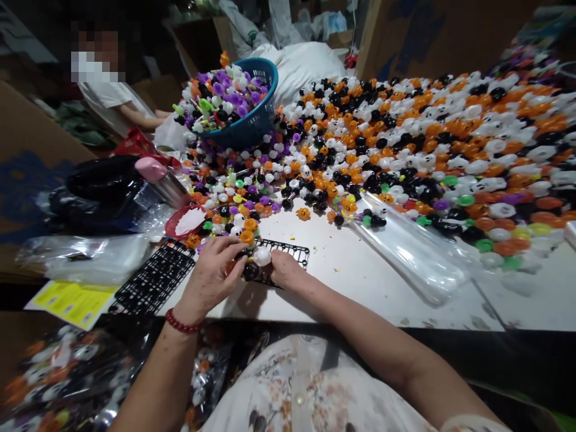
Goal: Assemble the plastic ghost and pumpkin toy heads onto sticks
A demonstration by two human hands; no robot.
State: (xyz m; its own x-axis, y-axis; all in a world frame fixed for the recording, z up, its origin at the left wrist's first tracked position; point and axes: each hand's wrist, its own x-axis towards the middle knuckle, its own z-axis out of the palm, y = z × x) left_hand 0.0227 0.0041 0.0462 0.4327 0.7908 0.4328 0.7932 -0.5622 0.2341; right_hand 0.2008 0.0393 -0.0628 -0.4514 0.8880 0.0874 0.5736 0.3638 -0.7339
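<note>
My left hand [211, 273], with a red bead bracelet [181, 322] on its wrist, curls its fingers around small orange and black Halloween toys. My right hand [288, 271] is closed beside a white round toy [261, 256], its fingertips mostly hidden. Below that white toy shows a black one [250, 271]. Both hands are over a black plastic grid [297, 251] lying on the white table [342, 288]. Just beyond my left fingers sits an orange toy [247, 237]. Whether my right fingers grip the white toy or the grid, I cannot tell.
A big heap of pumpkin and ghost toys [405, 132] covers the table's far right. A blue basket [265, 114] of toys stands behind. Clear plastic bags [414, 258] lie at right. More black grids [155, 276] and a red dish [180, 222] are left. A person [112, 99] sits far left.
</note>
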